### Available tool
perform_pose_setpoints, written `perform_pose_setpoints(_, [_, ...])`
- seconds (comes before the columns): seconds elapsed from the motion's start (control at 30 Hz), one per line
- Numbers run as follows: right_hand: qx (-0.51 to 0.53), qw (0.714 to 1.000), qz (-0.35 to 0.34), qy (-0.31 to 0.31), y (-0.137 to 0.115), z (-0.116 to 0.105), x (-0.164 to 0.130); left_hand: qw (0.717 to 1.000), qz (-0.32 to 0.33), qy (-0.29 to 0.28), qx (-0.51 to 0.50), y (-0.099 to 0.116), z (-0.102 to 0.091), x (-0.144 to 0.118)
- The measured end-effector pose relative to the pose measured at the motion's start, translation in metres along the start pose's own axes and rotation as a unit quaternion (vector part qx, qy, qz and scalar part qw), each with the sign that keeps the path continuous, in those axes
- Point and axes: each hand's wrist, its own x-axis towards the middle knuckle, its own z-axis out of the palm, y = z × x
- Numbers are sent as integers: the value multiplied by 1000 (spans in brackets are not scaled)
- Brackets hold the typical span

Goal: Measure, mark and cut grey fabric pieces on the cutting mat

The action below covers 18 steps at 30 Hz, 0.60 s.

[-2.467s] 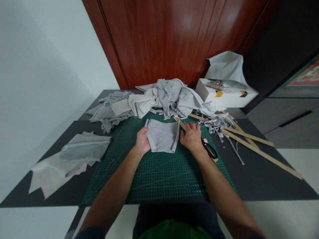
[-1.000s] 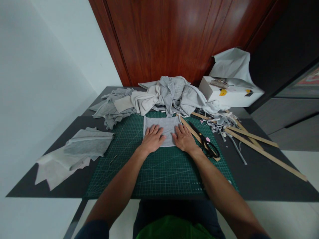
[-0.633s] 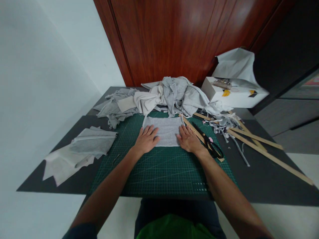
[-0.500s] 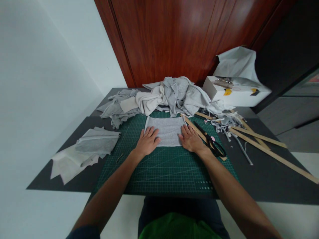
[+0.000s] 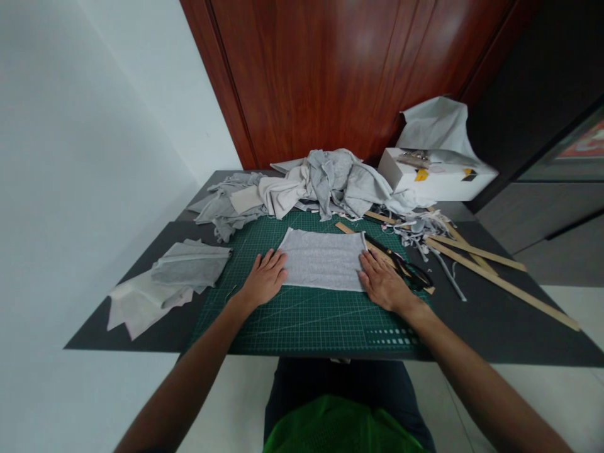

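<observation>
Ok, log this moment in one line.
left hand: flat at grey fabric piece left edge | right hand: flat at right edge | scissors beside

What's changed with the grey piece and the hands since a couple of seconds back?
The grey fabric piece, earlier lifted and folded between both hands, now lies flat and wider on the cutting mat. The left hand and right hand slid outward to its side edges, palms down. The scissors, wooden strips and cloth pile stayed put.

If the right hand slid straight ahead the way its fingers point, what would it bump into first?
Probably the wooden ruler, just past the right hand beside the grey cloth; the scissors lie slightly to the right. Depth is hard to judge.
</observation>
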Motion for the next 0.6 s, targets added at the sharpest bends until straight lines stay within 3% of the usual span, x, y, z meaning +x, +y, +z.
perform_pose_setpoints(0.2, [24,999,9,25,7,10,-4,999,-32,25,29,-16,-4,-15])
perform_pose_setpoints(0.43, [90,983,-46,154,27,30,-2,993,-29,35,108,-32,1,-14])
perform_pose_setpoints(0.6, [90,976,-60,187,34,31,-3,994,-21,47,99,-41,3,-14])
